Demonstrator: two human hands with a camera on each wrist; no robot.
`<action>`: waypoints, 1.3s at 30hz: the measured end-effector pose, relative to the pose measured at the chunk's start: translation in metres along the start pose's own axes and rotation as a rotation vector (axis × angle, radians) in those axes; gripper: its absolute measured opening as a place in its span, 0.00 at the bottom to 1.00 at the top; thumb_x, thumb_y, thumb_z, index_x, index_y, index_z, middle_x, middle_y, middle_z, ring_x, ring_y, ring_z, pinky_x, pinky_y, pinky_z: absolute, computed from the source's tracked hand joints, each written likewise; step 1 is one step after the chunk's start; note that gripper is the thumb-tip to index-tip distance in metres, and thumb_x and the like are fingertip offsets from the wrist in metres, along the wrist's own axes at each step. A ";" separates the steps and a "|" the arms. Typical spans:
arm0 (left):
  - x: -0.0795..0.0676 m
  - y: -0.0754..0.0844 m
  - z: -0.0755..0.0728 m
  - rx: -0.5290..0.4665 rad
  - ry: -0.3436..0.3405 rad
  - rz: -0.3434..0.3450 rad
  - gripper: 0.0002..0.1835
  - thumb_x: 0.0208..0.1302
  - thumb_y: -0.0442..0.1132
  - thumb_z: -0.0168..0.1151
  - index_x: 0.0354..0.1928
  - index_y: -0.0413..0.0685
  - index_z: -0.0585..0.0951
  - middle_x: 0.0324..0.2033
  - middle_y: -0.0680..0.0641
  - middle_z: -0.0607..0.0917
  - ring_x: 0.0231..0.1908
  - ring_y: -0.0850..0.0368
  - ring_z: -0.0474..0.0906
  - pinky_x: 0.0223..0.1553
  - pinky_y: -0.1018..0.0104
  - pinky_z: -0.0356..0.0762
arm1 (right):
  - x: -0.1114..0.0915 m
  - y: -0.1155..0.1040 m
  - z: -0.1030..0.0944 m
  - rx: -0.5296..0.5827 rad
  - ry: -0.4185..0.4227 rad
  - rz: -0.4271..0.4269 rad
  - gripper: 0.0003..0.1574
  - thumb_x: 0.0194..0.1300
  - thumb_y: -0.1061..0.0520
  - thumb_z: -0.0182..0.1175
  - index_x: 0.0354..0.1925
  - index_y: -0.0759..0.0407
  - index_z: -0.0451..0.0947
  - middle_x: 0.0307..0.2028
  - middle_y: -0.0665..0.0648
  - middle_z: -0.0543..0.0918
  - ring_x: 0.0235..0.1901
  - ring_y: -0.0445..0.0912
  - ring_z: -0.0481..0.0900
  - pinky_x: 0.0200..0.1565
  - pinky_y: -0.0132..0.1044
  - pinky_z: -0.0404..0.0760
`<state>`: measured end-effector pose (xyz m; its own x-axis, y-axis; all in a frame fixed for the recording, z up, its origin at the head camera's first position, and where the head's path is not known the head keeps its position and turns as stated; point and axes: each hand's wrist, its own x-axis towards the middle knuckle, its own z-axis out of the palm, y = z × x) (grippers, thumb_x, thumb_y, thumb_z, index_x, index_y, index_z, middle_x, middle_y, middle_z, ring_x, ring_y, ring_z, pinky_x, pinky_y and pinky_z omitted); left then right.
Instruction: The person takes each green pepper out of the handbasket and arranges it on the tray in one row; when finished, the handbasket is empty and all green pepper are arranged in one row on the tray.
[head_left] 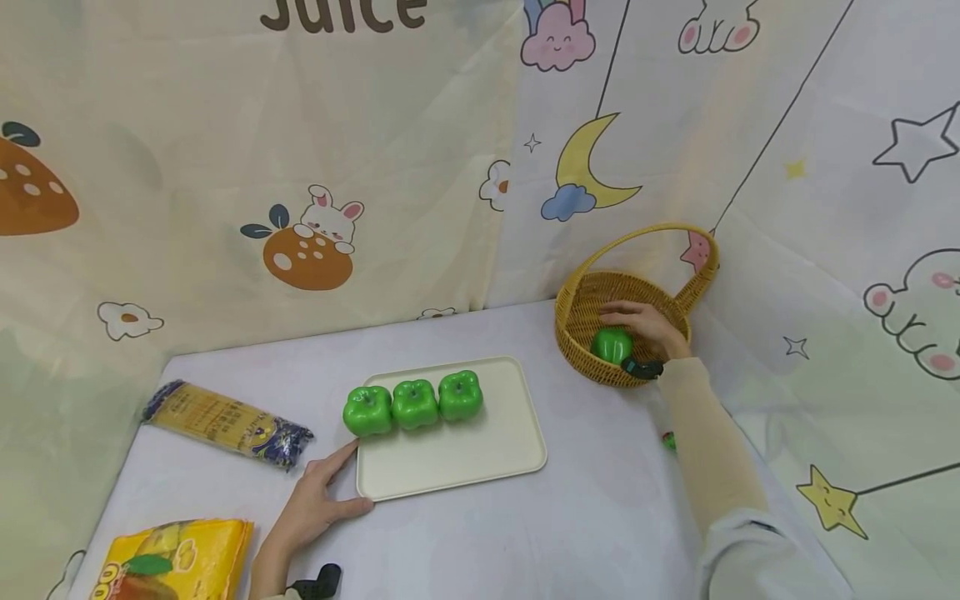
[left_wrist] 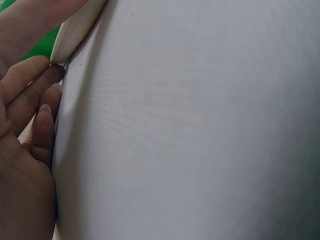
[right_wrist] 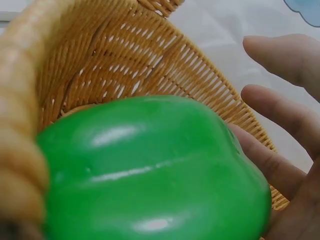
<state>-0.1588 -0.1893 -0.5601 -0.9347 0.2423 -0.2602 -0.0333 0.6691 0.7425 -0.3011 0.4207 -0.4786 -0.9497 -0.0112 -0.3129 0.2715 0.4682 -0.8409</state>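
Three green bell peppers point(head_left: 414, 404) stand side by side along the back of a cream tray point(head_left: 450, 467). My left hand point(head_left: 318, 500) rests against the tray's left side, thumb by the front corner and forefinger near the leftmost pepper. In the left wrist view, fingertips touch the tray's rim point(left_wrist: 75, 37). At the right, my right hand point(head_left: 648, 325) reaches into a wicker basket point(head_left: 573, 350) with fingers extended. Another green bell pepper point(right_wrist: 155, 170) lies in the basket below those fingers, close to the palm; they are spread, not wrapped around it. Its far side is hidden.
A long yellow-and-blue packet point(head_left: 225, 423) lies left of the tray. Nearer stands a yellow bag point(head_left: 180, 558) with fruit pictures. A small green-and-red thing point(head_left: 669, 440) is mostly hidden by the right forearm. Printed cloth walls point(head_left: 420, 167) bound the table behind and right.
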 end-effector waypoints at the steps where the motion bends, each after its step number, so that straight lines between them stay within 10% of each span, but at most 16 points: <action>1: 0.000 0.000 0.000 -0.001 0.001 -0.001 0.57 0.43 0.58 0.80 0.77 0.59 0.62 0.76 0.44 0.64 0.72 0.40 0.60 0.73 0.31 0.58 | -0.001 -0.001 0.001 -0.002 -0.007 0.004 0.39 0.71 0.42 0.61 0.73 0.56 0.66 0.73 0.63 0.67 0.59 0.49 0.74 0.50 0.31 0.80; 39: 0.000 0.000 0.002 -0.002 0.008 -0.012 0.57 0.41 0.59 0.81 0.76 0.60 0.63 0.76 0.44 0.65 0.72 0.39 0.61 0.72 0.31 0.61 | -0.003 -0.001 -0.006 -0.107 -0.108 -0.026 0.39 0.62 0.42 0.69 0.66 0.57 0.75 0.64 0.67 0.72 0.44 0.49 0.81 0.42 0.38 0.86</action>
<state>-0.1586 -0.1883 -0.5617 -0.9368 0.2289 -0.2645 -0.0454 0.6703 0.7407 -0.2992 0.4259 -0.4737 -0.9324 -0.1162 -0.3424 0.2239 0.5578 -0.7992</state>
